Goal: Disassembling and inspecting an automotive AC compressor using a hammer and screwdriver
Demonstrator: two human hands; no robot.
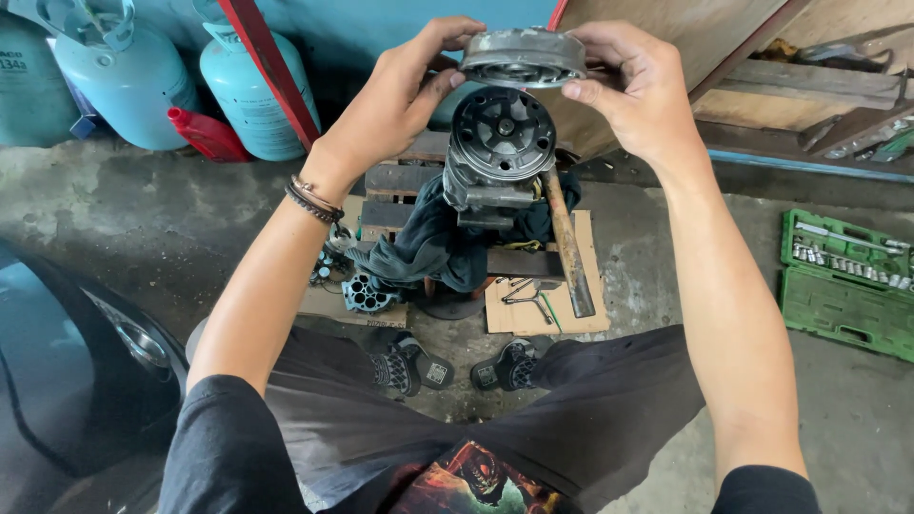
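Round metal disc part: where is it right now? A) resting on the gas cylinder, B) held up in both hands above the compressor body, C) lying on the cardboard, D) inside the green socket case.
B: the round metal disc part is gripped by the left hand and right hand, above the compressor body.

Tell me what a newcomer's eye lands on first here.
Top centre, the left hand and right hand hold a round grey metal pulley disc just above a dark grey metal compressor body wrapped in dark cloth. A wooden-handled hammer leans beside it, and an open green socket-set case lies at the right.
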